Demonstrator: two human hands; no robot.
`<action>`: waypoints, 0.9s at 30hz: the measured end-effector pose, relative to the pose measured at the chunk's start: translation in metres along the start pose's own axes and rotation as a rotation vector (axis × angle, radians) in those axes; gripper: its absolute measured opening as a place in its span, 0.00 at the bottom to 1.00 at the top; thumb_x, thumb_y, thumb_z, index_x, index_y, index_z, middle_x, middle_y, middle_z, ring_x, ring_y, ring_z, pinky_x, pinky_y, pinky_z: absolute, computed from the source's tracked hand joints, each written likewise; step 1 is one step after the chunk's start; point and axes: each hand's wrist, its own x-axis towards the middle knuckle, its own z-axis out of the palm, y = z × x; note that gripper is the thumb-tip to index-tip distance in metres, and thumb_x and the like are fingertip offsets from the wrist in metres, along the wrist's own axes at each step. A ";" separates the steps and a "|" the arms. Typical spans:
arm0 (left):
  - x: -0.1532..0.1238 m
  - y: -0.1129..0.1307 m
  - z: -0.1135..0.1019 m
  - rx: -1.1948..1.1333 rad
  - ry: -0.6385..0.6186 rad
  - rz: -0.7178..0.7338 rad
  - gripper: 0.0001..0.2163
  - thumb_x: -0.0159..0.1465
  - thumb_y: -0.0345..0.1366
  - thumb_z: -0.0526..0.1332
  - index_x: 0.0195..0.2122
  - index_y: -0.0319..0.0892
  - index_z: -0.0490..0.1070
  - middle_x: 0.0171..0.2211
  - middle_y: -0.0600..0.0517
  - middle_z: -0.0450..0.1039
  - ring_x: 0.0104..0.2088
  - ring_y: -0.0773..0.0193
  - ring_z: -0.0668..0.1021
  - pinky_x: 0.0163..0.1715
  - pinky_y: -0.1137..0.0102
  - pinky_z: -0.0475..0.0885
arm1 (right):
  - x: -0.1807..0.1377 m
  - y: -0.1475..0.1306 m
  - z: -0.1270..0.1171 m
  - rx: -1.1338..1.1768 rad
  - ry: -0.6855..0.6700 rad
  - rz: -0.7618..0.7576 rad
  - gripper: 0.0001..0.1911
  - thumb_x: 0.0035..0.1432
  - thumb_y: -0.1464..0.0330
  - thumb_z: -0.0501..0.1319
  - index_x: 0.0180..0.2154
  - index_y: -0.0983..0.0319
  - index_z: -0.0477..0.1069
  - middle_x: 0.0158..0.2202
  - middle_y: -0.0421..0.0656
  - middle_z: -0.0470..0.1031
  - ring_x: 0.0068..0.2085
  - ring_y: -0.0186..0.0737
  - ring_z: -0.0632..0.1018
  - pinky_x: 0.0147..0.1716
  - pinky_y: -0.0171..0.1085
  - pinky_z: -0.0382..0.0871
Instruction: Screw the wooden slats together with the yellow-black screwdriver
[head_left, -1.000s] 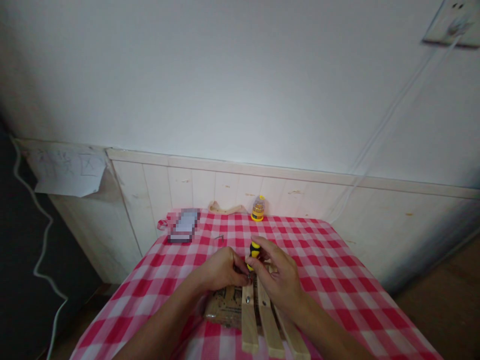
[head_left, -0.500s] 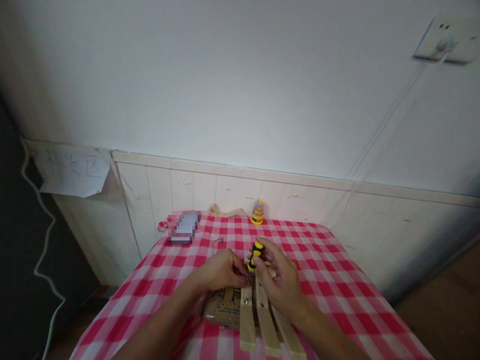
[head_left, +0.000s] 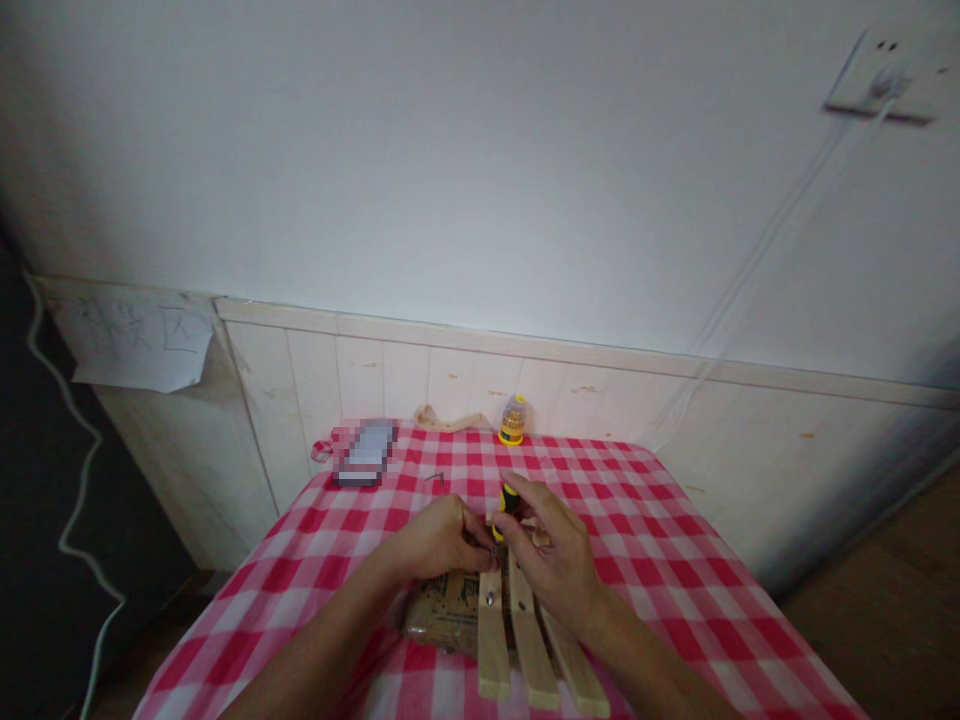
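My right hand (head_left: 559, 555) is closed round the yellow and black handle of a screwdriver (head_left: 509, 499), tilted with its tip pointing down. Close to that tip, the fingers of my left hand (head_left: 444, 540) are pinched together over the far part of a wooden slat (head_left: 493, 650); what they hold is too small to make out. A second slat (head_left: 534, 660) and a third slat (head_left: 577, 670) lie beside it, fanning toward me. Dark metal screw heads show on the first two. Under the slats is a brown, plastic-wrapped package (head_left: 442, 620) with black print.
A red-and-white checked cloth (head_left: 675, 600) covers the table. Toward the wall stand a clear bottle-shaped bit case with a yellow base (head_left: 511, 435) and a curved wooden piece (head_left: 450, 422). A phone (head_left: 366, 455) lies at the far left, near a small hex key (head_left: 436, 479).
The right hand's fingers have shifted a little around the screwdriver handle, covering more of it. The left hand keeps its pinch. The view has moved slightly.
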 end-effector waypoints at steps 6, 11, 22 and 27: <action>-0.001 0.002 0.000 0.019 0.028 0.008 0.09 0.50 0.37 0.68 0.29 0.38 0.84 0.23 0.53 0.78 0.23 0.69 0.68 0.26 0.74 0.62 | -0.005 -0.001 -0.004 -0.015 -0.070 -0.015 0.24 0.65 0.74 0.59 0.62 0.57 0.66 0.48 0.49 0.82 0.45 0.45 0.85 0.43 0.41 0.82; -0.001 0.002 0.000 0.022 0.009 0.019 0.10 0.51 0.38 0.67 0.30 0.37 0.84 0.22 0.54 0.76 0.22 0.70 0.66 0.25 0.74 0.59 | -0.014 0.003 0.000 0.021 -0.102 0.025 0.27 0.66 0.76 0.57 0.64 0.56 0.62 0.52 0.50 0.81 0.48 0.46 0.84 0.44 0.41 0.83; -0.001 0.005 -0.001 0.028 0.030 0.011 0.11 0.50 0.38 0.68 0.31 0.38 0.85 0.23 0.54 0.78 0.22 0.69 0.68 0.25 0.74 0.61 | -0.008 0.009 0.004 0.057 -0.001 0.118 0.22 0.63 0.72 0.63 0.58 0.57 0.70 0.41 0.44 0.83 0.34 0.40 0.85 0.36 0.36 0.83; -0.002 0.006 -0.001 0.010 0.041 0.011 0.09 0.50 0.36 0.67 0.29 0.39 0.84 0.21 0.56 0.76 0.22 0.70 0.67 0.24 0.75 0.60 | -0.011 0.013 0.007 0.048 0.015 0.092 0.22 0.62 0.68 0.66 0.58 0.55 0.70 0.40 0.44 0.83 0.34 0.42 0.84 0.36 0.38 0.83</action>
